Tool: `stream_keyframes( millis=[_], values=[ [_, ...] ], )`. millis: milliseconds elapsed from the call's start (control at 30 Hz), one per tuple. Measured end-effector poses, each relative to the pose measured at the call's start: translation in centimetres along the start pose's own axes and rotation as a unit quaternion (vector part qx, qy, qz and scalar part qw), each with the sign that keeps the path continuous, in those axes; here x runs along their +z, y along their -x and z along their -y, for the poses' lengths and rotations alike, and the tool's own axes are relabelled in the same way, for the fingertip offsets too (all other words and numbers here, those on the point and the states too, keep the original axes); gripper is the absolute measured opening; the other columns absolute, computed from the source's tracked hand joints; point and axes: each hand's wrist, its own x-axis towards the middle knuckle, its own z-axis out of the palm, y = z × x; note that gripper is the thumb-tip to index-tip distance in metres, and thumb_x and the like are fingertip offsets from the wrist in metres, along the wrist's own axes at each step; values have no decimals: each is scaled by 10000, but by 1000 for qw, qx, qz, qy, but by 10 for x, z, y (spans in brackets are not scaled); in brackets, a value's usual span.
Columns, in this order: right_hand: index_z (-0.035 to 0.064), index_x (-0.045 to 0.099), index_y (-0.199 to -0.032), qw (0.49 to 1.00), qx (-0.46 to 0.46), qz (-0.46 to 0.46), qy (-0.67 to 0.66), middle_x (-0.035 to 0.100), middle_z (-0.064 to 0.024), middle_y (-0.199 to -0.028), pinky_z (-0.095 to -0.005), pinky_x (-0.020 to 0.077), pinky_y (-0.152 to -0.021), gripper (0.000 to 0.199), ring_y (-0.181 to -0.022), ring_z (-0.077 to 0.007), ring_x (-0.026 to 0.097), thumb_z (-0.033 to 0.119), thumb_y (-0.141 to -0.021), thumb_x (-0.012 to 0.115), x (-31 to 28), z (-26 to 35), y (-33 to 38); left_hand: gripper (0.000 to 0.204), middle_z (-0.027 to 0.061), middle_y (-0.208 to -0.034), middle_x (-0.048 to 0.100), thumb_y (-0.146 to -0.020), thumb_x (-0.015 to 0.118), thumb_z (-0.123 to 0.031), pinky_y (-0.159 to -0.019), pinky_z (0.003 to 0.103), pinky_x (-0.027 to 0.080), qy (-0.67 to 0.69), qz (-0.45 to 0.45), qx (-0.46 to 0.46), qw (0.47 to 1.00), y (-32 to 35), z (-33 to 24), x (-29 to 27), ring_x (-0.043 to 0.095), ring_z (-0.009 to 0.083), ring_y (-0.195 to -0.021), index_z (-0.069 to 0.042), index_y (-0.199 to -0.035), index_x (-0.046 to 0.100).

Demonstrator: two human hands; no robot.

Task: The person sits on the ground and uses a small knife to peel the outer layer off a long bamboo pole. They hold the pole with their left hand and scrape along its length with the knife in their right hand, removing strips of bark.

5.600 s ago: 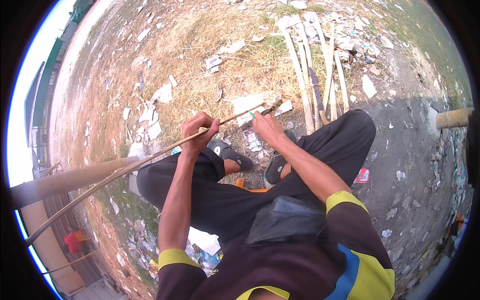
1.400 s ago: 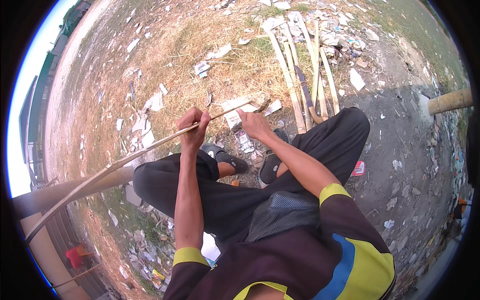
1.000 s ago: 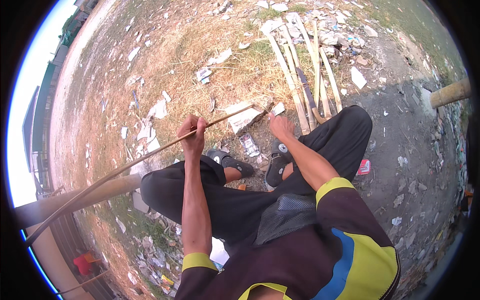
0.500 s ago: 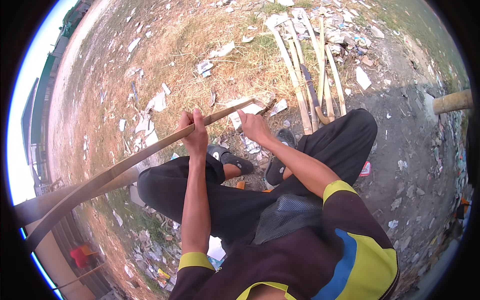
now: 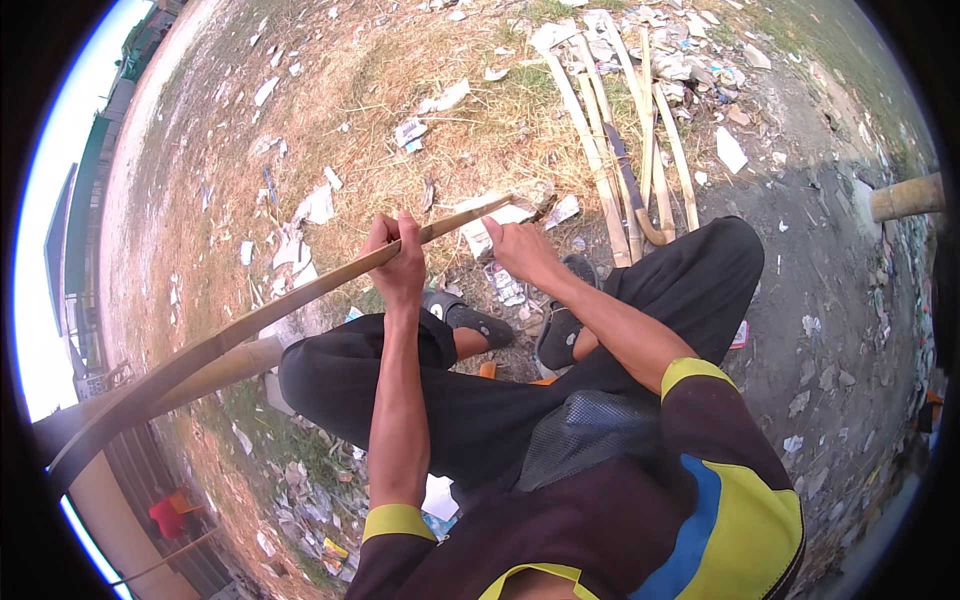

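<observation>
My left hand (image 5: 400,258) is closed around a long split bamboo strip (image 5: 300,296). The strip slants from the far lower left up to a narrow tip just beyond my hands. Close beside that tip is my right hand (image 5: 524,252), its fingers curled in and its thumb raised. Whatever those fingers may grip is hidden from view. Between my dark-trousered knees, my feet in dark clogs (image 5: 556,338) rest on the ground, below the hands.
Several bamboo strips (image 5: 599,180) lie ahead to the right, with a dark-bladed tool (image 5: 622,165) with a curved handle on them. A thick bamboo pole (image 5: 225,372) runs under the held strip at left; another pole (image 5: 905,198) juts in at right. Paper scraps litter the dry grass.
Both hands appear slightly further right in the picture, along with the legs and ground, as the view shifts a little. The left hand keeps its hold on the bamboo strip.
</observation>
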Motion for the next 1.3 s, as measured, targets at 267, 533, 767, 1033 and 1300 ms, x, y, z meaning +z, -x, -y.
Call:
stream_keyframes(
  millis=[267,533,767,1033,1300],
  values=[
    [-74,677,-800,997,61,-6,52,636,-331,-838,-515,502,-804,739,-866,-467,632,493,-998,247,1,-41,-27,353,28,-495,362,-866,634,-90,-434,297,275,-59,49,68,995,2,-12,9,326,97,-456,-39,-613,393],
    [-38,691,-750,998,2,-15,62,665,-261,-773,-494,540,-685,745,-780,-416,668,499,-1002,241,9,-25,-23,316,6,-559,468,-897,584,-75,-486,265,346,-17,34,-8,999,2,0,-11,412,66,-522,-31,-627,426],
    [6,704,-928,967,71,-6,243,692,-208,-886,-483,538,-724,606,-850,-341,689,442,-1006,290,35,-116,-41,294,32,-576,554,-888,601,-83,-509,264,382,10,46,-38,998,6,-2,-15,479,77,-535,-41,-629,467],
    [-59,683,-909,995,69,-72,-19,639,-322,-958,-525,450,-906,760,-981,-469,599,527,-986,206,2,-61,-43,324,-12,-594,474,-901,601,-63,-518,241,334,76,33,-30,996,-8,-4,4,394,54,-569,-45,-635,417],
    [-43,695,-781,999,2,-10,46,651,-305,-826,-509,522,-740,726,-822,-434,655,505,-995,269,3,-19,-12,316,41,-619,548,-893,608,-55,-550,245,412,74,91,-10,993,-3,-4,-20,524,81,-585,-22,-633,431]
  ],
)
